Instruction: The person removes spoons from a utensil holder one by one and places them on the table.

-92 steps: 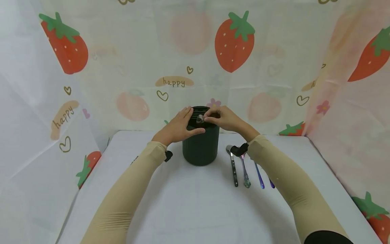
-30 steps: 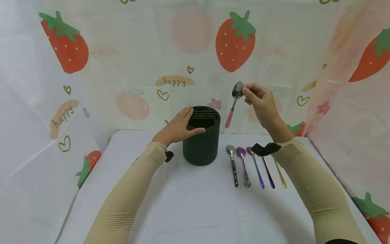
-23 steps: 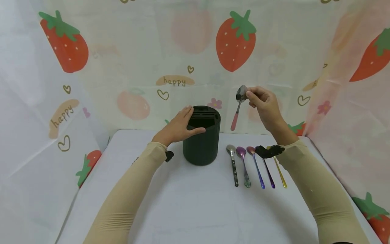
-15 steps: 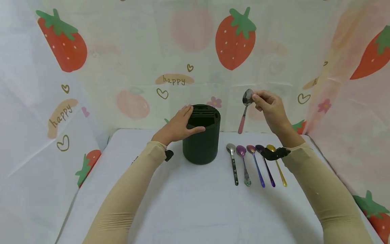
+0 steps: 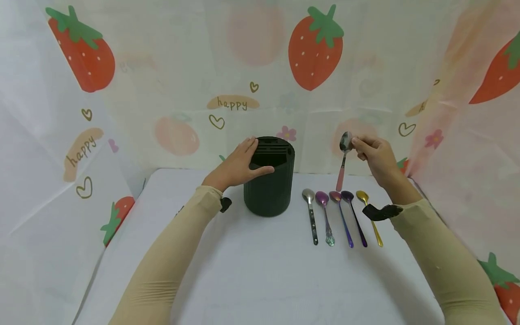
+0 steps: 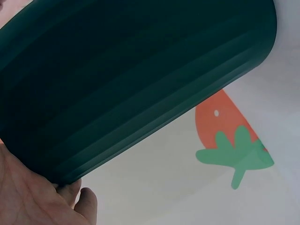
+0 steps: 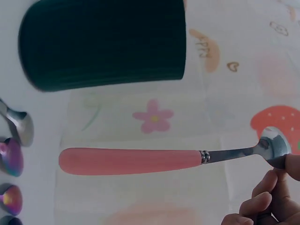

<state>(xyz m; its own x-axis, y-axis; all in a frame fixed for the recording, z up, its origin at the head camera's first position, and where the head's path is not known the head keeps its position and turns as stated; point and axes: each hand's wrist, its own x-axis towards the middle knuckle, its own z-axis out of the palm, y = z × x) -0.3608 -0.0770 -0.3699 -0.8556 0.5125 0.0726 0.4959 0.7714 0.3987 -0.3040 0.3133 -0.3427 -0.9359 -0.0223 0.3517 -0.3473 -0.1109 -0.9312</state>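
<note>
In the head view a dark green utensil holder (image 5: 268, 189) with a slotted top stands upright near the back of the table. My left hand (image 5: 235, 167) rests against its upper left edge, fingers straight along the rim and thumb stretched across the front; the holder's wall fills much of the left wrist view. Right of the holder, my right hand (image 5: 375, 158) pinches a spoon (image 5: 340, 177) by its metal bowl, the pink handle pointing down. That handle (image 7: 131, 161) shows whole in the right wrist view, while thumb and fingers grip the bowl's edge. The spoon hangs over the back of the table.
Several spoons lie side by side on the white table (image 5: 260, 271), bowls toward the back: a silver one with black handle (image 5: 312, 221), a purple one (image 5: 325, 214), a blue-handled one (image 5: 344, 219), a dark purple one (image 5: 355, 216) and a gold one (image 5: 370, 214). A strawberry-print cloth backs the table.
My right hand has drawn the pink-handled spoon up from the holder's opening, then moved it right and lower toward the row of spoons. My left hand has stayed on the holder.
</note>
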